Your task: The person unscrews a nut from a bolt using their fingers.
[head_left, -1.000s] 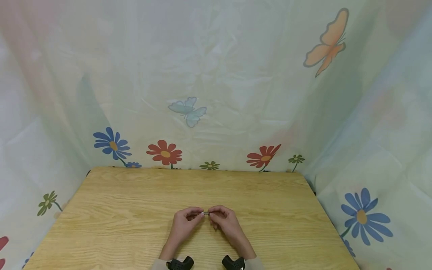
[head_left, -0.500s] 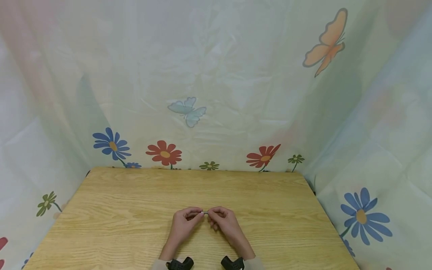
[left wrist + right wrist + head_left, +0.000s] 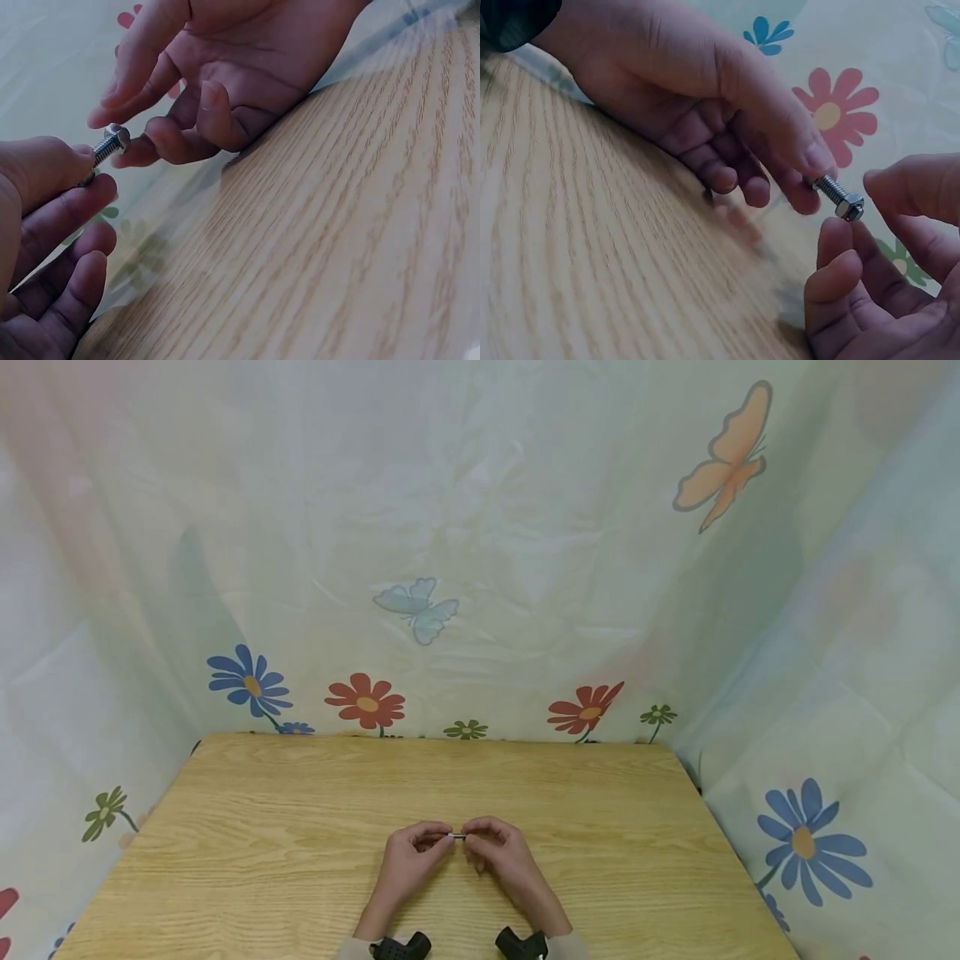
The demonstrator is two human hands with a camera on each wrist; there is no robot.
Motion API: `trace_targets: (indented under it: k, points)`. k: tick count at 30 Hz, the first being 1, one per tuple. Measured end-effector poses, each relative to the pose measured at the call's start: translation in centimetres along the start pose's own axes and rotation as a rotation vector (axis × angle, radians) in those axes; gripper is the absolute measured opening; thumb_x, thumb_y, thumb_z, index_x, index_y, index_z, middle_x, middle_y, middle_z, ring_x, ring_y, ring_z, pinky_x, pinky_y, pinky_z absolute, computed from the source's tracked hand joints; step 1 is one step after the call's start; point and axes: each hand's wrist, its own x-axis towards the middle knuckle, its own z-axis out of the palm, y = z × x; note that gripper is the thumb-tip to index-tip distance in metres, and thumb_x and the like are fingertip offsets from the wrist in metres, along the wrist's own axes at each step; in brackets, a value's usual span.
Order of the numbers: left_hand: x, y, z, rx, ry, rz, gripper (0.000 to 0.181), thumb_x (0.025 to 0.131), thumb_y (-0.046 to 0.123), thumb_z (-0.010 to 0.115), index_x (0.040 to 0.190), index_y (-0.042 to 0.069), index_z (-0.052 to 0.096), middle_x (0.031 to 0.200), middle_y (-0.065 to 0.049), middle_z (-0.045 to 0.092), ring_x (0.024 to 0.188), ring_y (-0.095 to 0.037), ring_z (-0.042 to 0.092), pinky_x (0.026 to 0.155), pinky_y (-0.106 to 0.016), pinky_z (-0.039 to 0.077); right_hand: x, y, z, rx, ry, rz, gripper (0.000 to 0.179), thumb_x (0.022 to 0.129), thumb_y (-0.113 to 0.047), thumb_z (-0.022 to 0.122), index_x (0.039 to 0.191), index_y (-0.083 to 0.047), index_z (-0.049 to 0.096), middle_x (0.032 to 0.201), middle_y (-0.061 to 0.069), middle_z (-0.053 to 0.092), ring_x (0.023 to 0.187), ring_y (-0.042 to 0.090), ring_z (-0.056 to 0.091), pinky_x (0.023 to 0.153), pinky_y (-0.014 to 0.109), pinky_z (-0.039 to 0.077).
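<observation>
My left hand (image 3: 407,862) pinches a small silver bolt (image 3: 829,188) between thumb and index finger, covering its head end. The threaded shank points across toward my right hand (image 3: 507,860). A hex nut (image 3: 849,206) sits on the thread near the free end, with the bolt's tip just showing through it. In the right wrist view, the right hand's fingers are spread around the nut: one fingertip (image 3: 835,234) lies right below it, while the upper digit stands apart from it. Both hands are close over the near middle of the table.
The wooden table (image 3: 300,793) reaches back to a pale curtain (image 3: 510,527) printed with flowers and butterflies, which also hangs along both sides. Black cameras are strapped on the left wrist (image 3: 401,945) and right wrist (image 3: 521,943).
Half a second ago the right fingertips were closer in on the bolt; now they sit slightly back, and more of the bolt shows. The left hand keeps its pinch, nearly still.
</observation>
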Motion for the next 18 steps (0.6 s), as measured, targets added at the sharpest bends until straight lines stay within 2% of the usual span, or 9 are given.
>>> trace_targets:
  k: [4,9,13,18]
  points:
    - [-0.04,-0.09,0.02,-0.011,0.005,-0.004,0.022,0.093,0.022,0.079,0.107,0.006,0.079,0.095,-0.005,0.079,0.083,-0.006,0.071,0.073,-0.022,0.056,-0.05,-0.01,0.0,0.013,0.009,0.004,0.041,0.099,-0.019,0.071,0.125,0.01,0.06,0.094,0.009,0.066,0.071,0.013,0.057,0.06,0.024,0.049]
    - [-0.04,-0.14,-0.07,-0.033,0.002,-0.02,0.025,0.093,0.025,0.078,0.11,0.006,0.078,0.097,-0.005,0.078,0.084,-0.007,0.071,0.073,-0.022,0.056,0.01,-0.02,0.22,-0.036,0.0,0.029,0.039,0.099,-0.025,0.071,0.121,0.006,0.064,0.095,0.014,0.071,0.072,0.013,0.061,0.059,0.022,0.049]
    - [0.01,-0.09,-0.11,-0.033,-0.002,-0.018,0.025,0.094,0.025,0.078,0.11,0.006,0.078,0.097,-0.006,0.078,0.082,-0.008,0.07,0.071,-0.022,0.055,0.03,-0.02,0.29,-0.056,-0.005,0.021,0.034,0.099,-0.02,0.071,0.12,0.006,0.065,0.096,0.015,0.071,0.07,0.012,0.06,0.058,0.021,0.048]
    - [0.05,-0.01,-0.07,-0.033,-0.004,0.0,0.022,0.093,0.022,0.079,0.108,0.006,0.078,0.097,-0.006,0.078,0.082,-0.007,0.07,0.071,-0.022,0.056,-0.01,-0.05,0.3,-0.049,-0.023,-0.019,0.035,0.098,-0.012,0.071,0.124,0.009,0.061,0.096,0.009,0.068,0.067,0.011,0.056,0.058,0.022,0.047]
